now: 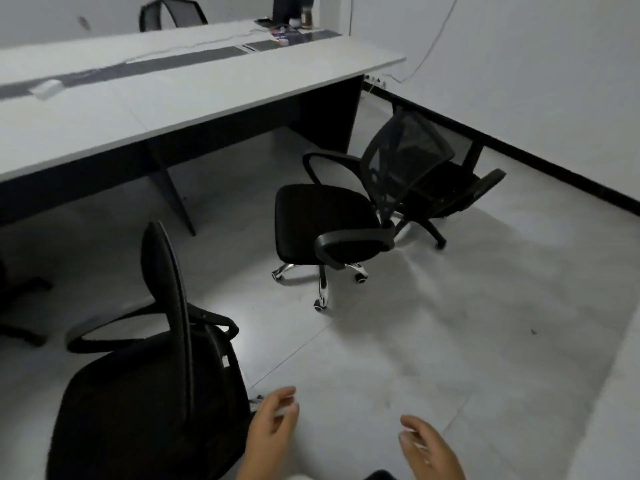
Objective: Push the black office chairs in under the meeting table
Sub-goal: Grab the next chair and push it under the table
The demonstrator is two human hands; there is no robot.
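Note:
A long white meeting table (194, 95) with dark legs fills the upper left. One black office chair (149, 386) stands close at the lower left, out from the table, its back seen edge-on. A second black mesh chair (329, 220) with a chrome base sits mid-floor, facing the table. Behind it a third black chair (446, 192) stands near the wall. My left hand (273, 420) hovers open just right of the near chair's seat, not touching it. My right hand (429, 445) is open at the bottom, holding nothing.
Another black chair (173, 12) stands at the table's far side. A chair base (20, 306) shows under the table at the left edge. Small items and a cable (287, 29) lie on the table's far end. A white wall with black skirting (519, 150) runs along the right.

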